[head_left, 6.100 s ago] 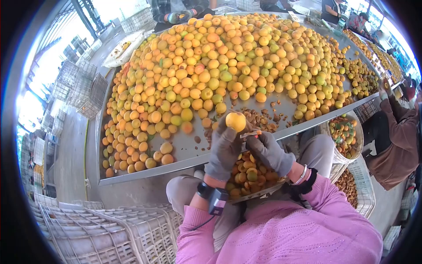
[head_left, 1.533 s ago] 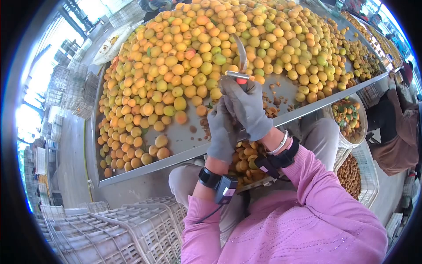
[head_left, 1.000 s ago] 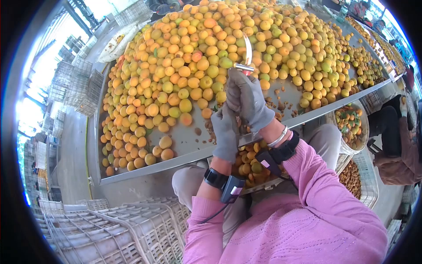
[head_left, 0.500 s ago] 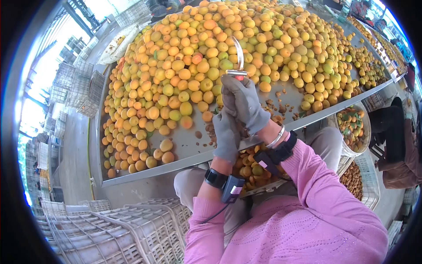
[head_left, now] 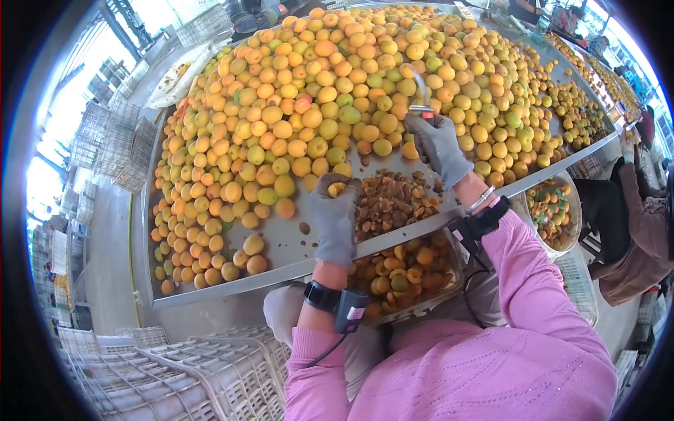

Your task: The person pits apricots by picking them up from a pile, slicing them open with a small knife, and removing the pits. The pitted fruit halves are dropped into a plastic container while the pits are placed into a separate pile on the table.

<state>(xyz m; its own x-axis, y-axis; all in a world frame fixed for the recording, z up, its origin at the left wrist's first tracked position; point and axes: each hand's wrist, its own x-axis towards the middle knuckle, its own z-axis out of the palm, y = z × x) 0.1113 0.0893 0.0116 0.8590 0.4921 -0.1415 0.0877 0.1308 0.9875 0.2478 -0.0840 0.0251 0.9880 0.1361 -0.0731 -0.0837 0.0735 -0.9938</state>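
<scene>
My gloved left hand [head_left: 334,214] is closed around an apricot [head_left: 337,189], only a small yellow part of which shows between the fingers. It hovers over the near part of the metal table [head_left: 286,245]. Further right, my gloved right hand [head_left: 439,144] grips a curved knife [head_left: 422,95], its blade pointing up and away over the heap of apricots [head_left: 302,98]. A pile of brown apricot pits [head_left: 390,200] lies on the table between my hands. Below the table edge, a crate of cut apricot halves [head_left: 404,274] stands at my lap.
White plastic crates [head_left: 203,372] stand at my left, with more stacked crates [head_left: 105,144] further off. A tub of apricots with leaves [head_left: 554,210] is to my right, beside a seated person in dark clothes [head_left: 632,217]. A raised metal rim [head_left: 232,286] borders the table.
My hands, close together before, have separated. The right hand with the knife has moved right; the left has moved left, now showing an apricot. The pit pile and crate are more exposed.
</scene>
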